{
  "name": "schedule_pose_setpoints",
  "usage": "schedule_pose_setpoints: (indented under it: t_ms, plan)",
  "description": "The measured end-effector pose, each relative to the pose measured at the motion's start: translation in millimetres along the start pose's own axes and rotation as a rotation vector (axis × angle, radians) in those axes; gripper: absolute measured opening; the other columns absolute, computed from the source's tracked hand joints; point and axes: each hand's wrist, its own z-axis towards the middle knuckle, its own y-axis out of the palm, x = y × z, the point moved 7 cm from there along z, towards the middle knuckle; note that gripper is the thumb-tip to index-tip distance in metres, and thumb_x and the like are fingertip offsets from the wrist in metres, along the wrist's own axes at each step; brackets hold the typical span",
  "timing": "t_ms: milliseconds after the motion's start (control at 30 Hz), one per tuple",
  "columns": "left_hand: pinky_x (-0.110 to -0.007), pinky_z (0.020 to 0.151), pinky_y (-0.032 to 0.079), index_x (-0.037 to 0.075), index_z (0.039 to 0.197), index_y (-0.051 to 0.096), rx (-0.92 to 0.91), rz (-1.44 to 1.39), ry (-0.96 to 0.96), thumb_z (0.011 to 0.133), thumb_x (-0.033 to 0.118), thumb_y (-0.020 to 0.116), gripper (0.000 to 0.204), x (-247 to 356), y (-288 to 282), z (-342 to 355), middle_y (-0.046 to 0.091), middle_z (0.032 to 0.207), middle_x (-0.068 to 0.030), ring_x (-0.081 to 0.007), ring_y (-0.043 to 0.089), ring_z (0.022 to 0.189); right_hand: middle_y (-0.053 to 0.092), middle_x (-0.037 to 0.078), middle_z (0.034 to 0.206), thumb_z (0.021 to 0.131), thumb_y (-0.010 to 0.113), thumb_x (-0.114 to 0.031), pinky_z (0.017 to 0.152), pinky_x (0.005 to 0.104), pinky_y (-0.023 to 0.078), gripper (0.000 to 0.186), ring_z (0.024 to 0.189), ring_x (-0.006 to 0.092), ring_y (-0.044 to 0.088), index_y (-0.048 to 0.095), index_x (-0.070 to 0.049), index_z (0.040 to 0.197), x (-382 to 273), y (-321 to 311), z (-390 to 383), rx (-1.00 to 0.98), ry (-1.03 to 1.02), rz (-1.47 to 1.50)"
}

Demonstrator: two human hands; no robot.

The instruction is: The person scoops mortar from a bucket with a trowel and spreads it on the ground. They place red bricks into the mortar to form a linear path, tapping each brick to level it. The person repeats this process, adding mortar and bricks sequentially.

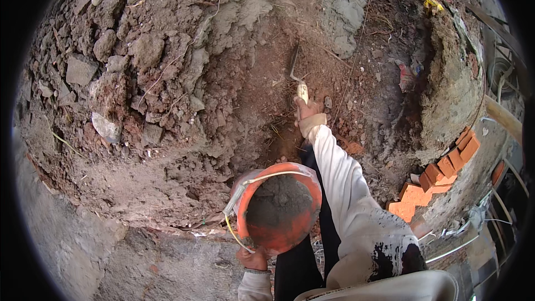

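An orange bucket [278, 239] with grey mortar [278, 203] in it is in front of my body, its mouth tilted toward me. My left hand [253, 258] is closed on the bucket's lower left edge, where the wire handle [237, 233] ends; the bucket partly hides the fingers. Farther ahead, my right hand [308, 114] wraps round the pale wooden grip of a trowel [301, 90]. Its thin blade points away from me, seen nearly edge-on, just above the reddish soil. A strip of wet grey mortar [343, 8] lies on the ground beyond the blade.
Rocks and loose soil [111, 72] bank up on the left. A thin string [361, 39] runs lengthwise right of the trowel. At the right, orange bricks [434, 178] lie in a row beside a raised earthen edge [451, 89]. Grey concrete [161, 267] spreads at the lower left.
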Motion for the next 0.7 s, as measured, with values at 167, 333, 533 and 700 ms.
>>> schedule_pose_setpoints:
  t_ms: [167, 333, 533, 700]
  plan:
    - [-0.027, 0.049, 0.041, 0.005, 0.066, 0.053, 0.004, -0.175, -0.087, 0.060, -0.006, 0.056, 0.013, -7.7, -7.4, -10.8, 0.055, 0.060, -0.0016, -0.0096, 0.052, 0.055, 0.051, 0.008, 0.060, 0.088, 0.051, -0.040, 0.040, 0.0261, 0.043, 0.042, 0.044, 0.0136, 0.049, 0.047, 0.002, 0.093, -154.1, -34.1, -126.3, 0.021, -0.562, 0.487]
    - [-0.025, 0.051, 0.042, 0.005, 0.065, 0.052, -0.014, -0.214, -0.161, 0.058, -0.008, 0.053, 0.015, -0.7, 4.6, -15.9, 0.055, 0.062, 0.0000, -0.0088, 0.051, 0.056, 0.054, 0.009, 0.074, 0.086, 0.050, -0.048, 0.058, 0.0309, 0.044, 0.049, 0.065, 0.0183, 0.055, 0.046, 0.000, 0.098, -122.4, -37.1, -53.6, 0.186, -0.582, 0.288]
    - [-0.025, 0.051, 0.042, 0.006, 0.064, 0.049, -0.030, -0.115, -0.135, 0.060, -0.010, 0.052, 0.016, 20.1, -9.0, -12.1, 0.055, 0.062, -0.0013, -0.0085, 0.051, 0.057, 0.051, 0.007, 0.062, 0.087, 0.053, -0.043, 0.038, 0.0256, 0.039, 0.041, 0.042, 0.0136, 0.047, 0.052, -0.002, 0.092, -91.5, -17.0, -103.4, -0.019, -0.291, 0.319]
    - [-0.025, 0.051, 0.041, 0.007, 0.065, 0.050, 0.003, -0.195, -0.119, 0.062, -0.007, 0.056, 0.016, 15.7, -0.1, -3.7, 0.054, 0.063, 0.0009, -0.0084, 0.048, 0.057, 0.052, 0.007, 0.064, 0.087, 0.053, -0.041, 0.043, 0.0247, 0.040, 0.043, 0.048, 0.0120, 0.049, 0.045, 0.000, 0.097, -203.5, -82.8, -136.8, 0.268, -1.065, 0.701]
